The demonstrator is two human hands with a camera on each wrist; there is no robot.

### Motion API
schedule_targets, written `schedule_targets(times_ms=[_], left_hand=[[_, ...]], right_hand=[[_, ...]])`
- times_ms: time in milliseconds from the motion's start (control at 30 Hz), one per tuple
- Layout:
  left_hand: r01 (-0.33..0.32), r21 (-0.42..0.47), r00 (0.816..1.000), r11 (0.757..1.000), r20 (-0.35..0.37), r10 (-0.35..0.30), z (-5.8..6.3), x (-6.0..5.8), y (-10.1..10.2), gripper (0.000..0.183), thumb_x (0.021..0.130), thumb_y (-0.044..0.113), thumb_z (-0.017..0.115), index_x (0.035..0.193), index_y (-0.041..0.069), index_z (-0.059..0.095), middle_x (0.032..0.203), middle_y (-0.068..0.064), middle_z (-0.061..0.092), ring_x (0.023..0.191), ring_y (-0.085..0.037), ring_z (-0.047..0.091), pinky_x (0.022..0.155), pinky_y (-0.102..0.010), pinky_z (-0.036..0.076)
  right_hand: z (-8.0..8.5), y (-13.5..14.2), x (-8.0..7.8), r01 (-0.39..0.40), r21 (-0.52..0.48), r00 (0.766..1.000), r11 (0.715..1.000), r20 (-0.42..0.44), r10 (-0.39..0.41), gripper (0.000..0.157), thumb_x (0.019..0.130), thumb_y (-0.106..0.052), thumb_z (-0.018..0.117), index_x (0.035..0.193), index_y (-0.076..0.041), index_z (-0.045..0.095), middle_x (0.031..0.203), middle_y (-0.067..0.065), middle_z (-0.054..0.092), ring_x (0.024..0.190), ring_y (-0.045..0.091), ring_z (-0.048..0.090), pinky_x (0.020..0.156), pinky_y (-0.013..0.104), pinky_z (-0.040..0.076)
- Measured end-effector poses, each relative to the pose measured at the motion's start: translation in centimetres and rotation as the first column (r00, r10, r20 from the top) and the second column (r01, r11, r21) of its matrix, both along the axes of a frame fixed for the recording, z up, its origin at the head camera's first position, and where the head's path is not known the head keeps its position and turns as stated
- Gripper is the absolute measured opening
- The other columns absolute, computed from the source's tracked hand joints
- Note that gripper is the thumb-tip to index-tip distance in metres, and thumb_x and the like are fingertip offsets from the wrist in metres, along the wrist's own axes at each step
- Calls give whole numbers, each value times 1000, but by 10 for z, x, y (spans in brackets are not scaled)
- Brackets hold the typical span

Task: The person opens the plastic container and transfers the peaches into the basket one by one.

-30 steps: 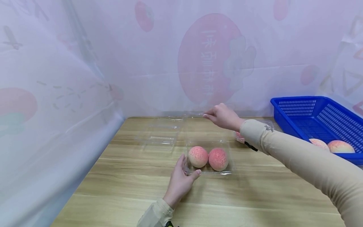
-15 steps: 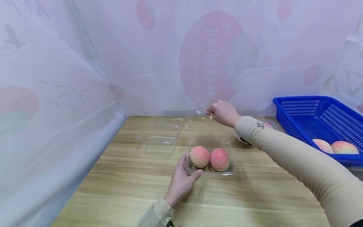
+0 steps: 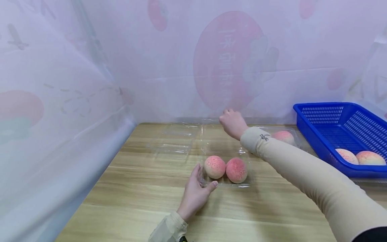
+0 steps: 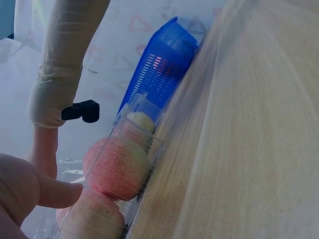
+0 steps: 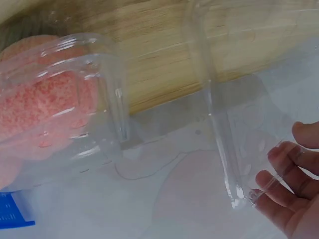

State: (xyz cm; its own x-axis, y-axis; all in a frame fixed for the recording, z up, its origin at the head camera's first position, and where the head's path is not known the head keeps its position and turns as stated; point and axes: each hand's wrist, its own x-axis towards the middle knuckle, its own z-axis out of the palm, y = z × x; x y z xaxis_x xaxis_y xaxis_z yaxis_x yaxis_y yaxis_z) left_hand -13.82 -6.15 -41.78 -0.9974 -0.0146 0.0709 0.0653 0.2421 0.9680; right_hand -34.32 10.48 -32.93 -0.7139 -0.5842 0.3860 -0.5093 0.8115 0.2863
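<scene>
Near the middle of the surface [image 3: 130, 208], the clear box [image 3: 242, 185] lies open, two pink-and-cream balls [image 3: 237, 170] side by side in its tray. My left grip [image 3: 195, 196] holds the near left corner: thumb at the near wall, fingers along the left side. My right grip [image 3: 232, 123] is curled, pinching the edge of the lid [image 3: 214, 137]; the right wrist view has thumb and fingers about that clear plastic, close to a corner.

Main relation: lid on the far side of the tray, straight out beyond the balls, with the fold between running left to right. Opened so, tray and lid make one shape lengthwise near to far; the row of balls crosses it. Right grip is nearer the lid's far edge, left grip nearer the tray. My judgement: any swing of the lid turns on that fold, left grip as anchor. How steeply the lid stands, I cannot tell.

Left and slightly farther: a second clear box [image 3: 175, 148]. Right, partly behind my right sleeve [image 3: 290, 158], a filled clear box [image 3: 297, 138] shows a pink ball [image 3: 283, 137]. Farther right: blue basket [image 3: 314, 137], two more balls [image 3: 371, 158] by its near side.
</scene>
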Motion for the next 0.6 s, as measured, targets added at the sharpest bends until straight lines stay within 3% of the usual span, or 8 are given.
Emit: schedule_targets(times_ms=[167, 333, 600], left_hand=[[-4, 20, 1000, 1000, -11, 4, 3, 4, 1, 90, 83, 6, 78, 151, -7, 20, 154, -25, 29, 141, -36, 28, 114, -50, 26], [-12, 1, 1000, 1000, -11, 12, 3, 4, 2, 90, 82, 7, 78, 151, -7, 21, 153, -25, 29, 141, -35, 28, 114, -49, 25], [-13, -4, 1000, 1000, 0, 13, 2, 4, 1, 90, 83, 8, 78, 151, -7, 21, 154, -24, 29, 141, -35, 28, 114, -50, 26]], right_hand=[[0, 0, -6, 11, -14, 996, 1000, 84, -9, 17, 88, 0, 55, 79, -1, 69, 84, 18, 62, 82, 34, 59, 72, 48, 56], [4, 3, -8, 15, -26, 990, 1000, 141, -11, 22, 95, -13, 53, 87, 3, 65, 94, 21, 63, 95, 40, 59, 92, 55, 47], [15, 4, -8, 34, -69, 973, 997, 232, -17, 35, 96, -28, 61, 105, 5, 61, 105, 22, 62, 106, 40, 57, 99, 52, 44]])
